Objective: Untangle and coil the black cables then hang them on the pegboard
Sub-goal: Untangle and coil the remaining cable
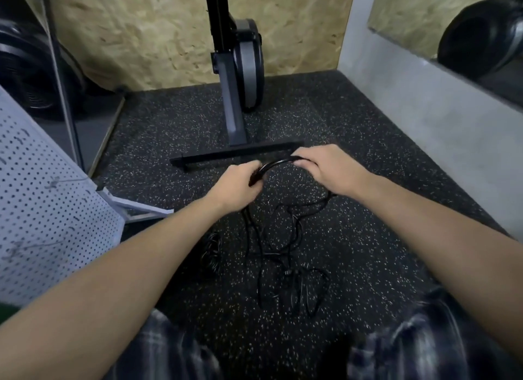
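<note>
Holds a short arc of smooth, round black cable (278, 162) between two hands above the floor. Curls the left hand (236, 187) into a fist round one end of the arc. Pinches the other end with the right hand (328, 168), fingers bent over it, fingertips hidden behind the knuckles. Lets the slack drop below the hands into a loose tangle (285, 260) of thin loops on the speckled rubber floor (382, 224), hard to trace against that dark surface. Shows a small dark bundle (210, 252) just left of the tangle, too blurred to tell whether coiled. Keeps the white perforated pegboard (48, 209) at the left edge, leaning, cut off by the frame, with wire hooks (53, 181) on it. Sets a grey machine's flat T-shaped base (235, 157) just beyond the hands, before a rough chipboard wall (141, 39).
</note>
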Action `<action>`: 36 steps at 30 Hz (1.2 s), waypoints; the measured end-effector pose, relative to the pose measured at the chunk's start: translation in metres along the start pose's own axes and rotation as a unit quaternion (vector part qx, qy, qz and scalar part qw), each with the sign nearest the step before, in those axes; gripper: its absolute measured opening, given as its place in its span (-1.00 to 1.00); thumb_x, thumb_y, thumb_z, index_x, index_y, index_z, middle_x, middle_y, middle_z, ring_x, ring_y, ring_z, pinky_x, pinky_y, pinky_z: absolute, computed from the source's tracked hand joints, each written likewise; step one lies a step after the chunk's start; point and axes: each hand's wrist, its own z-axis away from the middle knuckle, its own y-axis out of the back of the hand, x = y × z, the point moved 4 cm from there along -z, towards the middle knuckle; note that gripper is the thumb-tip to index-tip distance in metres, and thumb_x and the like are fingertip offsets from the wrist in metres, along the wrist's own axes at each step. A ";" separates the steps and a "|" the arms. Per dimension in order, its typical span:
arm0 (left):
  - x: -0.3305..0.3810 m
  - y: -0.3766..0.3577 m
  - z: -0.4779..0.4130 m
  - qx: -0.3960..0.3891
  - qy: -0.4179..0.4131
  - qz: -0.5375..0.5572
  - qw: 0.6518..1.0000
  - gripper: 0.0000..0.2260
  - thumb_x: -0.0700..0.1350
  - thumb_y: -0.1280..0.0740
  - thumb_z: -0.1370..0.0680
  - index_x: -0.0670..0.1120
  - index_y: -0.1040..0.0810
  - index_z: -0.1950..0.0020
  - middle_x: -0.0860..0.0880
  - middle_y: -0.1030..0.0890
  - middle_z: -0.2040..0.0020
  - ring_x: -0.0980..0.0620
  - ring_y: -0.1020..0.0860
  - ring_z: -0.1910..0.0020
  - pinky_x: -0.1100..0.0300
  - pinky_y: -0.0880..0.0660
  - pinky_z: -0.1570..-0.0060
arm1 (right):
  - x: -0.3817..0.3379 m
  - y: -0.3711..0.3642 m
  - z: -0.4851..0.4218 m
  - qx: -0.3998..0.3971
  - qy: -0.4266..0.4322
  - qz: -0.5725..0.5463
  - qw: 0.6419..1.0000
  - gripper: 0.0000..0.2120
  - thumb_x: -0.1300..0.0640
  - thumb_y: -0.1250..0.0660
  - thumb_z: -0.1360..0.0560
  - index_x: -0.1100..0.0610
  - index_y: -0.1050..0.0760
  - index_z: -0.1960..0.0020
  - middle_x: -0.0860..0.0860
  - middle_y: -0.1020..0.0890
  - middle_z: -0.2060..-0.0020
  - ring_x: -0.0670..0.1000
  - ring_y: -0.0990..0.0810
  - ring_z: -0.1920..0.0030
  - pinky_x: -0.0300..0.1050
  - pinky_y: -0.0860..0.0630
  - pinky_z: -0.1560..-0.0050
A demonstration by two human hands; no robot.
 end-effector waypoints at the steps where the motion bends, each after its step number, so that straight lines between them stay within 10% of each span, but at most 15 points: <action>1: -0.010 -0.011 -0.001 -0.053 0.033 -0.020 0.998 -0.93 -0.14 -0.34 -0.65 -0.06 -0.61 -0.09 -0.01 -0.68 0.05 -0.03 -0.62 0.06 0.17 -0.44 0.11 | 0.004 -0.001 0.001 -0.008 0.000 0.005 1.000 -0.75 -0.03 -0.21 -0.72 -0.02 -0.59 -0.29 0.00 -0.70 0.03 0.06 -0.64 0.10 0.12 -0.60 -0.02; 5: -0.034 -0.040 0.005 -0.224 0.109 -0.022 0.968 -0.83 -0.02 -0.30 -0.71 0.00 -0.68 -0.10 0.08 -0.71 0.02 0.20 -0.61 0.11 0.21 -0.52 0.04 | 0.022 -0.014 0.005 -0.065 -0.044 0.026 0.997 -0.75 -0.03 -0.19 -0.74 -0.01 -0.58 -0.28 0.02 -0.70 -0.04 0.06 -0.63 0.04 0.09 -0.58 -0.05; 10: -0.010 -0.032 -0.008 -0.147 0.064 0.008 0.987 -0.75 0.01 -0.17 -0.75 -0.05 -0.57 -0.04 -0.04 -0.71 0.25 0.19 -0.62 0.33 0.27 -0.44 0.30 | 0.028 -0.028 0.009 -0.161 -0.128 0.076 0.976 -0.51 -0.03 -0.40 -0.64 0.02 -0.41 -0.53 0.09 -0.59 -0.33 0.15 -0.58 -0.30 0.17 -0.55 -0.29; 15: 0.022 -0.027 -0.018 -0.077 -0.037 -0.011 0.996 -0.80 -0.07 -0.22 -0.74 -0.09 -0.55 0.00 -0.02 -0.61 0.19 0.00 -0.55 0.24 0.19 -0.37 0.28 | 0.010 -0.034 0.006 -0.171 -0.133 -0.060 0.974 -0.87 0.02 -0.34 -0.68 0.06 -0.56 -0.11 -0.04 -0.74 0.04 -0.03 -0.69 0.11 -0.11 -0.52 0.11; 19: 0.004 -0.028 -0.023 -0.048 -0.016 -0.049 0.998 -0.78 -0.06 -0.27 -0.72 -0.17 -0.59 -0.03 -0.07 -0.62 0.13 -0.07 -0.56 0.16 0.12 -0.35 0.19 | 0.018 -0.023 0.012 -0.136 -0.163 -0.090 0.973 -0.76 0.00 -0.24 -0.73 0.07 -0.62 -0.01 -0.05 -0.74 0.19 -0.07 -0.64 0.31 -0.29 -0.49 0.31; 23: -0.017 -0.048 -0.031 -0.048 0.040 -0.088 0.994 -0.79 0.00 -0.30 -0.71 -0.09 -0.65 -0.09 -0.10 -0.57 -0.02 -0.10 -0.55 0.05 0.01 -0.51 0.02 | 0.028 -0.034 0.010 -0.120 -0.171 0.001 0.978 -0.72 -0.11 -0.31 -0.68 0.05 -0.60 0.07 -0.03 -0.59 0.13 0.07 -0.62 0.10 0.04 -0.61 -0.04; 29: -0.034 -0.098 -0.060 -0.043 0.193 -0.101 0.975 -0.74 0.03 -0.37 -0.67 -0.15 -0.67 -0.13 -0.14 -0.63 0.04 -0.15 -0.62 0.09 0.01 -0.57 0.11 | 0.041 -0.070 0.025 -0.230 -0.207 0.051 0.950 -0.38 -0.02 -0.41 -0.64 0.10 -0.30 -0.61 0.13 -0.37 -0.52 0.22 -0.42 -0.48 0.21 -0.40 -0.49; 36: -0.050 -0.169 -0.078 -0.041 0.235 -0.071 0.968 -0.52 -0.30 -0.45 -0.57 -0.07 -0.43 -0.45 -0.15 -0.29 -0.47 -0.20 -0.48 -0.32 -0.05 -0.52 -0.25 | 0.079 -0.101 0.058 -0.373 -0.224 0.100 0.895 -0.24 -0.03 -0.39 -0.65 0.11 -0.09 -0.69 0.12 -0.26 -0.61 0.22 -0.31 -0.57 0.17 -0.34 -0.54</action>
